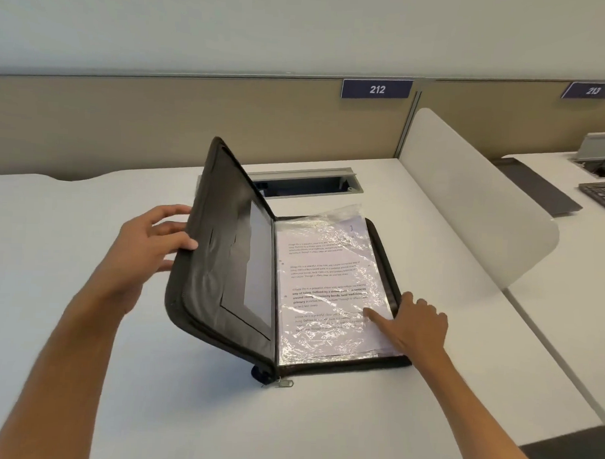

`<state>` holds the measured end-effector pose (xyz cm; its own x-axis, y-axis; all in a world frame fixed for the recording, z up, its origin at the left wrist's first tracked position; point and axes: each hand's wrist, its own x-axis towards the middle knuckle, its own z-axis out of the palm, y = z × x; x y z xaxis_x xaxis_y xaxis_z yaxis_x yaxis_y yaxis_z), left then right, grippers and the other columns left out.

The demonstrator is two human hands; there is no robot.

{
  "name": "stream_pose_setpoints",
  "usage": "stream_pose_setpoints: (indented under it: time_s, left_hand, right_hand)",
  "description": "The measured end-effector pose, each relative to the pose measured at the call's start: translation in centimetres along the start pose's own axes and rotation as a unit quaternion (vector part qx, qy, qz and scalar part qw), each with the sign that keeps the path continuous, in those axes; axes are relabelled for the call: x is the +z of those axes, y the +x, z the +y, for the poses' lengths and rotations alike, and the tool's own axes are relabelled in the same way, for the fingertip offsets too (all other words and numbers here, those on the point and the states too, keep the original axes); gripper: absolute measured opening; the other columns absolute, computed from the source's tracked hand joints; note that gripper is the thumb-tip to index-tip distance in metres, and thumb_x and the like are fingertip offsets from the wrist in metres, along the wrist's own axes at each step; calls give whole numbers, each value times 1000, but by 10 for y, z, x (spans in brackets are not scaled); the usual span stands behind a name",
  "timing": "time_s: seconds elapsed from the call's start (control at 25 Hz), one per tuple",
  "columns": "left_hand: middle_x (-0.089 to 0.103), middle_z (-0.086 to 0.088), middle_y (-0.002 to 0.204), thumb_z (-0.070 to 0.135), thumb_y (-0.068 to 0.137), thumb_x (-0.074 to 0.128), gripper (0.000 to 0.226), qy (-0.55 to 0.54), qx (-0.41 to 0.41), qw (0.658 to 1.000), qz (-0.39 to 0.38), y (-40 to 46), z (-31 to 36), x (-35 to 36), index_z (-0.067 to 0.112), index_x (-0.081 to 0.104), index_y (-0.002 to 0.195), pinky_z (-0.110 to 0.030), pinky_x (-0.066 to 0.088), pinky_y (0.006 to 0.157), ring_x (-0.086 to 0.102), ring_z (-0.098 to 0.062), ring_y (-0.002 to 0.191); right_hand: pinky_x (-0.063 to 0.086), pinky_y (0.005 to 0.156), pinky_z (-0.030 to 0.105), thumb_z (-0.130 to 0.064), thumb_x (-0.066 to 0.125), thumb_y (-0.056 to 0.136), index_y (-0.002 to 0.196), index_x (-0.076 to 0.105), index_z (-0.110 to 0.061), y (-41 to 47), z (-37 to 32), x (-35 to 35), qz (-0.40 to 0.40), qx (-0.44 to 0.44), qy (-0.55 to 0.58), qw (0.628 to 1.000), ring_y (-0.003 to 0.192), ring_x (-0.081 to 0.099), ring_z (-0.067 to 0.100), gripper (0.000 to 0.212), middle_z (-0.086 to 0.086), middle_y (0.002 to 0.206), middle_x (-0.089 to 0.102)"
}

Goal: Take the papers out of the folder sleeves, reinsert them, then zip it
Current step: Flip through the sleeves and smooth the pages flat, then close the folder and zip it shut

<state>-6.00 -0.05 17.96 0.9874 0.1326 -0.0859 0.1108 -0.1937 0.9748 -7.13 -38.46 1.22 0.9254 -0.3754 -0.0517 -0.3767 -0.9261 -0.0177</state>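
Note:
A black zip folder [221, 261] lies half open on the white desk. Its left cover stands raised at a steep angle. My left hand [149, 244] grips that cover's outer edge, thumb on the inside, fingers behind it. The right half lies flat and carries crinkled clear plastic sleeves [326, 292] with printed papers [320, 264] inside them. My right hand [414, 326] rests on the sleeves' lower right edge with straight fingers, the forefinger pressing the plastic. A metal zip pull [283, 383] hangs at the spine's near end.
A cable hatch [306, 181] is sunk into the white desk [85, 324] behind the folder. A translucent divider [466, 200] stands to the right. Beyond it sit a keyboard [604, 197] and a dark mat [536, 186]. A beige partition [126, 127] bounds the back.

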Motion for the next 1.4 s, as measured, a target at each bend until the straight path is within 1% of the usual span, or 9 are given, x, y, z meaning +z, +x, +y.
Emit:
stream_pose_setpoints:
  time_s: [0.12, 0.24, 0.36, 0.52, 0.84, 1.04, 1.2, 1.28, 1.4]
  left_hand:
    - [68, -1, 103, 11, 69, 72, 49, 5, 35, 999, -20, 2, 11, 29, 22, 62, 116, -29, 50, 71, 64, -16, 91]
    - [65, 4, 102, 19, 67, 64, 49, -18, 67, 997, -29, 3, 13, 61, 23, 60, 115, -18, 50, 65, 64, -4, 85]
    - [61, 9, 106, 19, 77, 57, 46, -31, 95, 995, -26, 1, 10, 86, 23, 55, 122, -14, 51, 68, 62, 5, 87]
    - [59, 11, 115, 31, 77, 48, 53, -29, 88, 996, -19, -1, 2, 106, 24, 49, 129, -28, 55, 80, 60, -14, 105]
    - [59, 15, 115, 29, 77, 50, 52, -19, 98, 995, -21, 0, 0, 123, 27, 50, 128, -35, 53, 90, 57, -9, 110]
    - [58, 15, 116, 30, 76, 51, 54, 3, 112, 993, -43, 2, 5, 137, 26, 48, 130, -18, 52, 80, 55, -3, 109]
    - [57, 8, 122, 36, 76, 52, 57, 11, 121, 992, -40, 0, 4, 148, 23, 47, 132, -21, 50, 84, 53, -8, 114]
    - [56, 6, 124, 39, 77, 52, 59, 21, 121, 992, -40, 1, 3, 154, 22, 47, 133, -24, 49, 86, 52, -10, 116]
    - [54, 9, 125, 45, 78, 52, 56, 36, 121, 991, -46, 1, 1, 166, 27, 45, 131, -21, 49, 81, 53, -8, 114]
  right_hand:
    - [39, 97, 43, -70, 45, 87, 137, 42, -10, 21, -27, -9, 74, -77, 65, 992, 127, 46, 29, 78, 12, 137, 51]
    - [21, 117, 48, -63, 38, 95, 154, 19, -12, 53, -61, -9, 5, -210, 71, 975, 149, 16, 24, 80, 6, 162, 17]
    - [8, 121, 51, -63, 31, 97, 157, 6, -15, 95, -89, -8, -52, -268, 37, 961, 152, -1, 21, 81, 2, 165, -1]
    - [1, 120, 53, -73, 25, 92, 157, -2, -19, 132, -97, 4, -96, -244, 26, 965, 150, -12, 19, 89, 0, 164, -11]
    - [-6, 119, 56, -90, 13, 76, 154, -10, -33, 139, -90, 25, -96, -226, 61, 967, 148, -23, 22, 99, 2, 161, -25]
    - [6, 120, 53, -92, 36, 70, 157, 3, -23, 151, -85, 12, -124, -200, 80, 969, 151, -3, 26, 116, 4, 165, -4]
    - [20, 117, 47, -70, 43, 89, 145, 41, -17, 140, -82, -11, 63, -216, 162, 961, 142, 32, 23, 77, 5, 154, 37]
    - [36, 110, 41, -63, 47, 92, 135, 54, -19, 117, -83, -27, 91, -192, 303, 929, 127, 51, 19, 62, 0, 139, 55]
    - [52, 94, 31, -58, 49, 94, 125, 62, -23, 69, -86, -69, 4, -156, 532, 832, 105, 65, 11, 48, -6, 118, 67]
